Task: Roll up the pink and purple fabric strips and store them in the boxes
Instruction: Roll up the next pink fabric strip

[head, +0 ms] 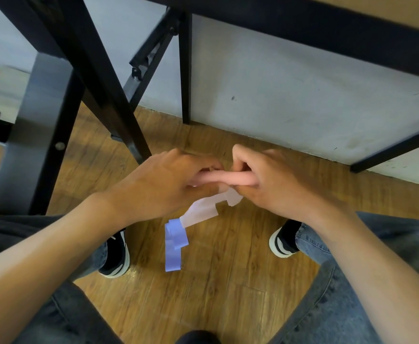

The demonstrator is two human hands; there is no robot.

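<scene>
So both hands are holding the pink strip out in front, above the wooden floor. The left hand is curling its fingers round one end and the right hand is pinching the other end, so the strip is sitting stretched between them as a narrow rolled-looking bar. A pale tail of fabric is hanging down from under the hands, and the purple strip is dangling below that, between the two sneakers. Black table legs are standing just behind.
</scene>
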